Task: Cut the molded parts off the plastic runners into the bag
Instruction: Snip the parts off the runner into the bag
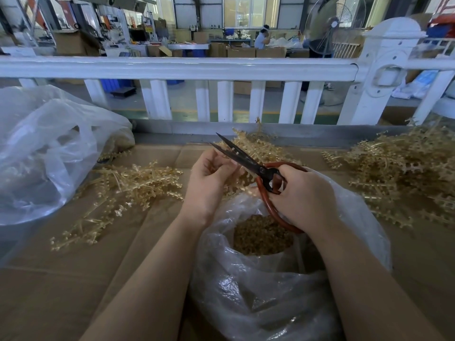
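The right hand point(304, 193) grips red-handled scissors point(256, 168), blades parted, above the open clear bag point(258, 279) of cut parts point(262, 238). The left hand point(211, 175) pinches a runner point(242, 146). Runner piles point(403, 173) lie across the cardboard surface point(73, 279); a white railing point(177, 67) stands beyond.

Bag point(258, 291) before the hands; runner piles point(128, 183) left, right, behind.

Tangled translucent amber runners point(138, 183) lie heaped on cardboard at nine, twelve and three o'clock around a clear open bag point(266, 286) holding cut amber parts point(263, 238).
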`<control>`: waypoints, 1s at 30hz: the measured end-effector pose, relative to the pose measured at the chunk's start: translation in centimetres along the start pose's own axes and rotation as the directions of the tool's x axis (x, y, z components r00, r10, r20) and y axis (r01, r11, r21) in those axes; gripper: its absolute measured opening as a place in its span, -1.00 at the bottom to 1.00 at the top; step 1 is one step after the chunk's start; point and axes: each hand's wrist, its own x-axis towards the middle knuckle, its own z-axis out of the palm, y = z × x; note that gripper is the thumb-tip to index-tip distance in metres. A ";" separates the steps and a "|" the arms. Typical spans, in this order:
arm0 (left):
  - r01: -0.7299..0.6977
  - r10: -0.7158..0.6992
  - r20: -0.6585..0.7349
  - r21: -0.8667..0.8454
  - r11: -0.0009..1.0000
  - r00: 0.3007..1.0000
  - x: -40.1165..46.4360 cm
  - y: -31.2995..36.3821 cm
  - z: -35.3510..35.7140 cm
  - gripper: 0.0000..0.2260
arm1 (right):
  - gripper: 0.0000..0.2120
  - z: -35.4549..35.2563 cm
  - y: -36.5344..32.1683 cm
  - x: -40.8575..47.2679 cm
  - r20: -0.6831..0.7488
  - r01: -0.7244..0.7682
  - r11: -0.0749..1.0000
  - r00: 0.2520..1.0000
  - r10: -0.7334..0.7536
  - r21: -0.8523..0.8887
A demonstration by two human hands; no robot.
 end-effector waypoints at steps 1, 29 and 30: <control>-0.013 0.013 -0.004 -0.002 1.000 1.000 0.0 0.0 0.0 -0.84 | -0.34 0.0 0.0 0.0 -0.001 0.001 1.000 1.000 -0.001 0.002; 0.060 -0.061 0.078 0.003 0.998 0.995 -0.2 -0.1 0.2 -0.81 | -0.75 -0.3 -0.2 -0.1 -0.003 0.028 0.999 1.000 -0.028 -0.045; 0.064 -0.064 0.076 0.005 0.998 0.995 -0.2 -0.1 0.1 -0.80 | -0.72 -0.3 -0.2 -0.1 -0.003 0.027 0.999 1.000 -0.027 -0.041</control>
